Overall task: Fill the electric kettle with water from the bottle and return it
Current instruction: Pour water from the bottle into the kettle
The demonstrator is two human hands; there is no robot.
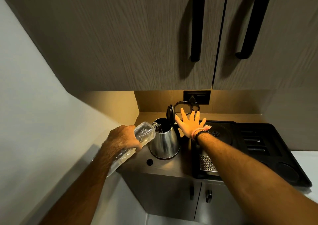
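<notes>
A steel electric kettle stands on the counter with its black lid flipped up. My left hand grips a clear plastic water bottle, tilted so its neck rests over the kettle's mouth, and water runs in. My right hand hovers just right of the kettle, fingers spread, thumb near the raised lid, holding nothing. Bracelets circle that wrist.
A black tray with slots, round recesses and the kettle's round base lies to the right. A wall socket with a plugged cord sits behind. Upper cabinets hang overhead, a wall stands close at left, and lower cabinet doors are below.
</notes>
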